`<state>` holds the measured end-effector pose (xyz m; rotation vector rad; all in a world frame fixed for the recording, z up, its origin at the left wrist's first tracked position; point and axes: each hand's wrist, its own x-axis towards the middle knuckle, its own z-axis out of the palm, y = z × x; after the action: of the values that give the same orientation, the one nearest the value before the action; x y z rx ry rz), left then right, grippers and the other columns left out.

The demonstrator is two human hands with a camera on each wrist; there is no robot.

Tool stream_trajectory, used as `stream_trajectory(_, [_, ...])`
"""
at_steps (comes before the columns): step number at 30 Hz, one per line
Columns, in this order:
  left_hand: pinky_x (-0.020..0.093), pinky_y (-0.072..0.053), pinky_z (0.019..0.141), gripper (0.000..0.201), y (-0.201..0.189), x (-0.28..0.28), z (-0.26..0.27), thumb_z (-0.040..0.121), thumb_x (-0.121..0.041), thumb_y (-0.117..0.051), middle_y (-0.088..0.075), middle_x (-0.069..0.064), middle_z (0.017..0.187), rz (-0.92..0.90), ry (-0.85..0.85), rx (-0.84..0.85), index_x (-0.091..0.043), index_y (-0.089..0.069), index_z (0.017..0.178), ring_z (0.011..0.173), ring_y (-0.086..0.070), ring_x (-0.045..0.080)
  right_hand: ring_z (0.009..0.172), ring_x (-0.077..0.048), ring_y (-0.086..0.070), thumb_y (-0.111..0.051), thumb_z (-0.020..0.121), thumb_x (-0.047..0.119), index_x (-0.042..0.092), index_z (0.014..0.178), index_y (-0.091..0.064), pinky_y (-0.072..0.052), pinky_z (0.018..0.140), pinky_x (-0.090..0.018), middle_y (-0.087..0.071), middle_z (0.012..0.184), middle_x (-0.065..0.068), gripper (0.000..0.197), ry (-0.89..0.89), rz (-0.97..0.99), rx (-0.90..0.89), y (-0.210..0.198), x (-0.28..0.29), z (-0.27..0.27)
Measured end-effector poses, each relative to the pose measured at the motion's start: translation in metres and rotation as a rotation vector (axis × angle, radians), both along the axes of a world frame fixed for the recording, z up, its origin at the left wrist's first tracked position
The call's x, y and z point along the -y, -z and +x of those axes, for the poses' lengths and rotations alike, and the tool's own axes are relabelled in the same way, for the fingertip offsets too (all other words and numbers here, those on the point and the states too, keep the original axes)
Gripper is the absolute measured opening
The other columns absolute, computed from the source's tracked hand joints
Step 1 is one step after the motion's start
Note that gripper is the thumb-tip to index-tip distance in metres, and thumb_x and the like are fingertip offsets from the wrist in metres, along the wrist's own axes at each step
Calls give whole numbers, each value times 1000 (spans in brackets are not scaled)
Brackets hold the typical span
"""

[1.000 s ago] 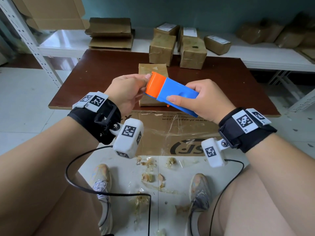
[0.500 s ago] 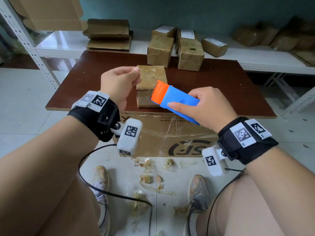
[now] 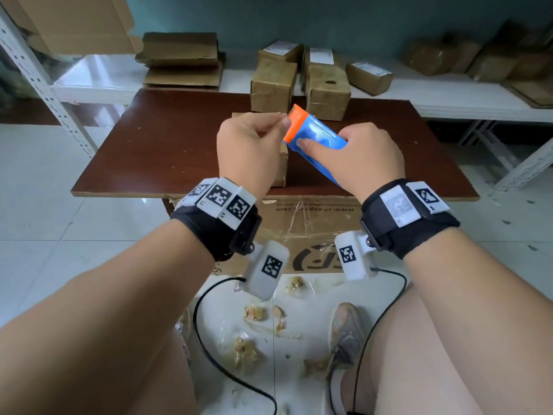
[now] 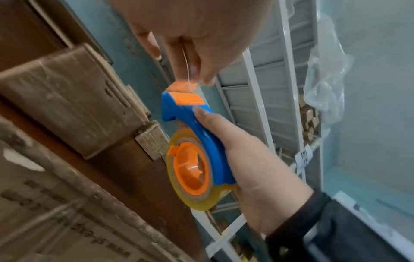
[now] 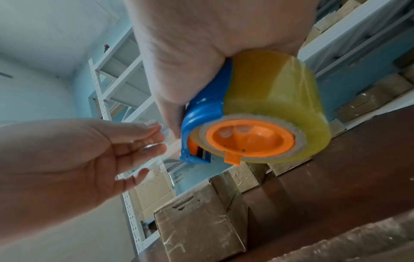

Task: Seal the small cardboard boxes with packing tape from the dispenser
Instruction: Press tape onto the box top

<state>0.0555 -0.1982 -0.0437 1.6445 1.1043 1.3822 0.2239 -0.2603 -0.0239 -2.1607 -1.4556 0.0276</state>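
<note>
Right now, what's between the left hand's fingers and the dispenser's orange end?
A short strip of clear tape, pinched by the left hand above the dispenser; the left wrist view shows it.

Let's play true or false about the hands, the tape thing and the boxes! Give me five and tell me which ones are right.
1. The right hand holds the blue and orange tape dispenser. True.
2. The left hand lies flat on the brown table. False: it is raised, its thumb and finger pinching at the dispenser's orange end.
3. The tape roll in the dispenser is yellowish and see-through. True.
4. The dispenser is pressed down on the small cardboard box. False: it is held in the air above the table.
5. The floor by the shoes is spotless. False: crumpled tape scraps lie there.
</note>
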Motion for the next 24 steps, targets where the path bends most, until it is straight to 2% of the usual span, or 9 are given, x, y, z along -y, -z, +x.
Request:
stream_trajectory(6, [12,-54,78,11,-1,-2,13,96,-22,-78,-81,-12,88,-124,-59,121,-17,-87,102,86,-75,-3,58,-23,-53,-63,74,87,18,65,-52,-30,52,-32,-53,63,0,70,35,-45,-66,3,-18,-2])
stream_trajectory(9, [22,-58,80,10,-7,4,12,95,-20,-79,-80,-8,83,-100,-80,161,-15,-87,98,81,-75,2,70,-28,-60,-61,76,87,15,81,-61,-37,58,-34,-63,78,-3,72,98,-58,-103,11,-37,2])
stream_trajectory(13, [31,-62,81,5,-19,32,6,95,-18,-80,-80,-5,80,116,30,147,-16,-84,95,79,-76,9,85,-35,-59,-66,83,79,11,95,-56,-42,71,-37,-65,98,-10,70,195,-139,-254,22,-54,40])
stream_trajectory(16, [36,-64,86,7,-16,20,-8,97,-20,-78,-79,-4,79,-18,-7,204,-20,-82,91,84,-78,19,75,-29,-56,-70,86,72,11,90,-51,-40,64,-35,-55,81,-5,64,157,-195,-295,30,-60,49])
stream_trajectory(18, [32,-63,87,7,-13,0,-22,98,-22,-78,-78,-5,80,-153,-51,261,-18,-81,93,83,-77,14,68,-28,-53,-77,90,56,14,77,-46,-31,53,-34,-47,71,-4,53,90,-262,-215,38,-67,41])
stream_trajectory(19, [31,-63,87,8,-12,-11,-28,98,-22,-77,-78,-2,84,-206,-49,295,-15,-80,96,83,-76,12,74,-32,-57,-79,90,48,12,78,-50,-33,53,-35,-49,72,-5,48,60,-276,-162,41,-71,37])
stream_trajectory(20, [29,-62,84,11,-10,-21,-33,99,-22,-76,-79,3,90,-248,-43,314,-12,-80,100,83,-75,11,85,-36,-62,-81,89,43,10,86,-57,-40,58,-34,-56,79,-8,40,50,-278,-123,45,-75,35])
stream_trajectory(22, [23,-56,73,13,-5,-36,-41,101,-24,-73,-79,9,98,-333,-43,313,-11,-78,102,81,-72,7,112,-39,-65,-81,90,34,9,115,-67,-54,86,-40,-69,112,-14,39,42,-228,-82,50,-81,33])
stream_trajectory(24, [20,-52,69,11,-1,-43,-45,103,-27,-70,-78,0,93,-431,-67,297,-19,-76,98,78,-70,3,121,-36,-64,-78,92,31,11,132,-65,-53,100,-43,-69,130,-12,47,42,-207,-70,51,-82,31])
